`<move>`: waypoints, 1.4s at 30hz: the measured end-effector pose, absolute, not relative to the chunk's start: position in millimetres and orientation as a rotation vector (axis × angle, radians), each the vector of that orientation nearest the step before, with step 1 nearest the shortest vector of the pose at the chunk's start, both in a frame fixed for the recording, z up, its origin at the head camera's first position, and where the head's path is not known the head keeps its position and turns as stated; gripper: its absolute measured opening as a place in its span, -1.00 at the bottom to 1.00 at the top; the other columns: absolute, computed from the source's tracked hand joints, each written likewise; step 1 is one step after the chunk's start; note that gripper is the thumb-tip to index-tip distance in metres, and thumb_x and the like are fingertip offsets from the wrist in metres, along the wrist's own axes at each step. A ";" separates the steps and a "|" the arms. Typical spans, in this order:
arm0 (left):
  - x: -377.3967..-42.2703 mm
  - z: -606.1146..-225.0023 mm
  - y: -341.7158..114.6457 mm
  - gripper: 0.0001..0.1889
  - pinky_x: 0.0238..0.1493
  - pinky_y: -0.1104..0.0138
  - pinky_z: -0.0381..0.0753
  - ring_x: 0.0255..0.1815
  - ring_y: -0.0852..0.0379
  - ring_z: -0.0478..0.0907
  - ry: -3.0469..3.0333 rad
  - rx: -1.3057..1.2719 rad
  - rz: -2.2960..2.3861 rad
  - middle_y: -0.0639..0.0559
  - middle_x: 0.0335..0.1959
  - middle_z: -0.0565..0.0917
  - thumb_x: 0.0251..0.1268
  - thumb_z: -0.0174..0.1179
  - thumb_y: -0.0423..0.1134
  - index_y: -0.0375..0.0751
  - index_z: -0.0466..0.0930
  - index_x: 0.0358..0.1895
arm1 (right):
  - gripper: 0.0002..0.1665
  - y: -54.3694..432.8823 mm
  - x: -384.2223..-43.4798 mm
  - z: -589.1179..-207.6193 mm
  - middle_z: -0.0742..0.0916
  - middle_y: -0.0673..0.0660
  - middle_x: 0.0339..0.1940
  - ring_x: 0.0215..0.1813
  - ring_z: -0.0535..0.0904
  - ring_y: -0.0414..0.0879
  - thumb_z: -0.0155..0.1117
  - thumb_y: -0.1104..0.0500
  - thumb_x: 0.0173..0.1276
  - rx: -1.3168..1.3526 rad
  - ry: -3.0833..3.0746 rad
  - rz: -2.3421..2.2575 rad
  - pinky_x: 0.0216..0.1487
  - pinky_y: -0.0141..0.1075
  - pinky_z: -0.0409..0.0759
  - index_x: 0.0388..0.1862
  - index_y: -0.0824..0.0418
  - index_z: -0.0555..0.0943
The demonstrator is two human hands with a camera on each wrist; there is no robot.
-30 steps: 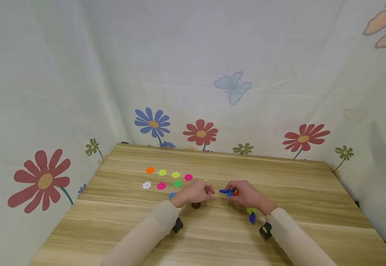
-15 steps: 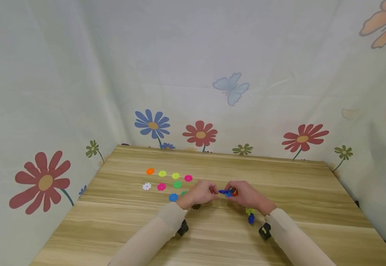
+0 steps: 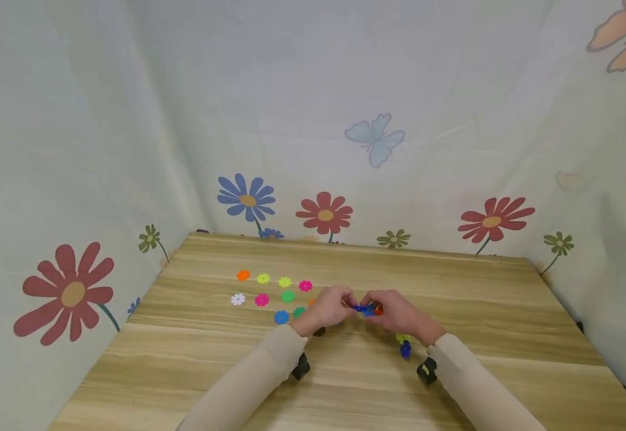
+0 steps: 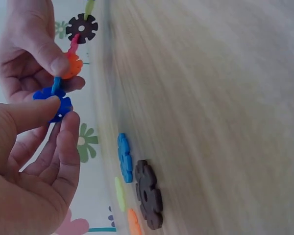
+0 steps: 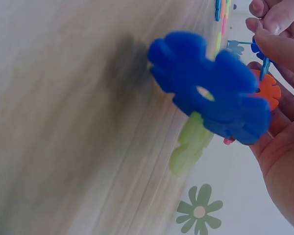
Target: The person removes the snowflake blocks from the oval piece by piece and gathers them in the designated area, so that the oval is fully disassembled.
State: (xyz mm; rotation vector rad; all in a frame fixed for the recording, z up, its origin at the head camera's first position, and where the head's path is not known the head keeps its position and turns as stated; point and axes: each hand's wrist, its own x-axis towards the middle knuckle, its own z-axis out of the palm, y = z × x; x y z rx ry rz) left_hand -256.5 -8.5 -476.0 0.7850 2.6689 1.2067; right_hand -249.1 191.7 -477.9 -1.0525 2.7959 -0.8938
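My left hand pinches a dark blue flower-shaped disc between thumb and fingers. It joins edge-on to a light blue disc, which meets an orange disc. Thumb and fingers of my right hand grip the chain around the orange disc. From there the chain runs through a pink disc, a brown disc and a yellow-green disc. At its far end, below my right wrist, hangs another dark blue disc. Both hands are held close together over the table.
Loose flower discs lie in rows on the wooden table, left of and under my left hand, among them a white one, a green one and a blue one. A brown disc lies nearest. Patterned cloth hangs behind.
My left hand has moved right, from apart from the chain to pinching the dark blue disc at its end. My right hand keeps its grip, shifting slightly left.
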 end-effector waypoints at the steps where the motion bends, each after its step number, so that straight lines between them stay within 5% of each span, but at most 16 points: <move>1: -256.6 -476.1 -8.1 -0.91 -0.41 0.43 0.49 -0.42 0.25 0.52 2.681 0.796 1.209 0.03 -0.43 0.65 0.09 0.33 -0.42 -0.21 0.60 -0.41 | -0.79 191.3 -249.1 -477.2 0.68 -0.06 -0.26 -0.23 0.58 -0.18 0.41 0.24 0.18 -1.052 2.794 -0.893 -0.17 -0.23 0.55 -0.22 0.10 0.59; 10: -256.8 -477.8 -9.6 -0.91 -0.44 0.43 0.46 -0.50 0.29 0.47 2.714 0.787 1.270 0.15 -0.52 0.61 0.13 0.31 -0.39 -0.20 0.59 -0.45 | -0.77 192.7 -249.0 -476.8 0.66 -0.07 -0.27 -0.28 0.55 -0.19 0.40 0.18 0.20 -1.016 2.810 -0.918 -0.20 -0.27 0.55 -0.19 0.10 0.56; 29: -252.2 -476.2 -7.0 -0.90 -0.41 0.47 0.47 -0.48 0.28 0.49 2.730 0.941 1.234 -0.03 -0.46 0.66 0.09 0.35 -0.42 -0.24 0.60 -0.48 | -0.79 191.8 -247.4 -476.0 0.67 -0.05 -0.25 -0.26 0.57 -0.20 0.38 0.27 0.20 -1.060 2.725 -0.962 -0.19 -0.25 0.59 -0.20 0.13 0.57; 42: -253.7 -473.0 -16.1 -0.80 -0.39 0.47 0.49 -0.48 0.36 0.51 2.791 0.916 1.164 0.24 -0.53 0.60 0.14 0.33 -0.37 -0.06 0.53 -0.53 | -0.78 195.1 -249.3 -479.4 0.67 -0.04 -0.25 -0.20 0.61 -0.13 0.37 0.28 0.20 -1.093 2.779 -0.951 -0.17 -0.26 0.59 -0.19 0.14 0.57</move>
